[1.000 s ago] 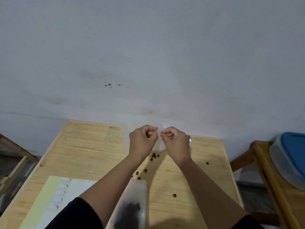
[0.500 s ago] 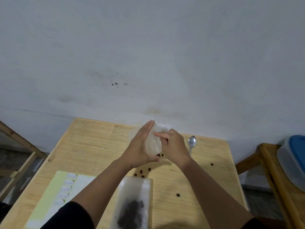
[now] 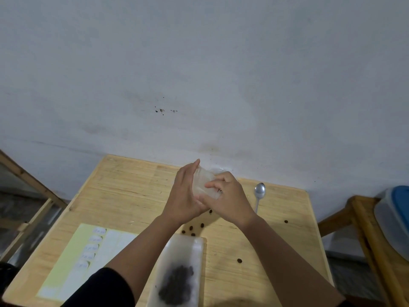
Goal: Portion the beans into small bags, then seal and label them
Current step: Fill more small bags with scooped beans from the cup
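Left hand opened flat against small bag, right hand pinching it

The left hand stands edge-up, fingers straight (palm facing right); the right hand, fingers curled, pinches a small clear plastic bag.

Dim, flat light; soft focus, wide-angle bending at edges.

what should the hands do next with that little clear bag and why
Probably open the mouth of the clear bag: the left hand lies flat against it, the right hand pinches it, and the spoon lies untouched beside loose beans.
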Demonstrator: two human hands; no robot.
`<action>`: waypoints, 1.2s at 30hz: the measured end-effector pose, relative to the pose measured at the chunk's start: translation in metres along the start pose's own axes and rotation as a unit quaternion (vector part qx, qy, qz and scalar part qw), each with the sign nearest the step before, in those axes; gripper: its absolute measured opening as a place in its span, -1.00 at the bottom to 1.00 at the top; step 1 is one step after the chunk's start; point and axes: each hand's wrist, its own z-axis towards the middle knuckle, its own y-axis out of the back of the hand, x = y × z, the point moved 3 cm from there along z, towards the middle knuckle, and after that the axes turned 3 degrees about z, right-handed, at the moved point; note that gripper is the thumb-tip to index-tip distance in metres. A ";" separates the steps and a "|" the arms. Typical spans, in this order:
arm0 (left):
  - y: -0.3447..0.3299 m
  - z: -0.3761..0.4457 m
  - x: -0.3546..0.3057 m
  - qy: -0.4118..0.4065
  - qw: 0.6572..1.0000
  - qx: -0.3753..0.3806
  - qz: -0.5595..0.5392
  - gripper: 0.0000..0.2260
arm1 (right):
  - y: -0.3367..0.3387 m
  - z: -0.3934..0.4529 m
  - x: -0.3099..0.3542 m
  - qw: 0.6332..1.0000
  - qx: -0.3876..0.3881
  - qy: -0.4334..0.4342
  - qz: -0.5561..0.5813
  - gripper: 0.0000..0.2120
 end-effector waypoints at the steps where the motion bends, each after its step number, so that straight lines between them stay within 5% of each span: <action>1: 0.000 0.001 -0.001 0.003 1.000 0.005 -0.006 -0.03 | -0.001 0.000 -0.001 1.000 -0.008 0.010 -0.010 -0.71; 12: -0.004 0.001 -0.001 0.013 0.999 -0.024 -0.034 -0.22 | -0.003 -0.005 -0.001 0.990 0.092 0.019 0.109 -0.92; 15: -0.009 -0.001 0.003 -0.005 0.999 -0.042 -0.029 -0.16 | -0.002 -0.005 -0.004 0.984 0.096 0.010 0.148 -0.74; 22: -0.018 0.002 0.009 0.009 0.998 -0.066 -0.010 -0.17 | 0.011 -0.004 -0.013 0.977 -0.024 0.033 0.209 -0.78; 27: -0.019 -0.003 0.024 0.040 0.997 -0.066 -0.016 -0.27 | 0.019 -0.004 -0.076 0.968 -0.198 -0.057 0.143 -0.83; 32: -0.022 -0.009 0.037 0.087 0.994 -0.069 -0.003 -0.06 | 0.013 -0.005 -0.137 0.958 -0.226 -0.173 -0.022 -0.80; 36: -0.022 -0.006 0.042 0.092 0.992 -0.072 0.047 -0.04 | 0.008 -0.010 -0.166 0.937 -0.226 -0.265 -0.032 -0.74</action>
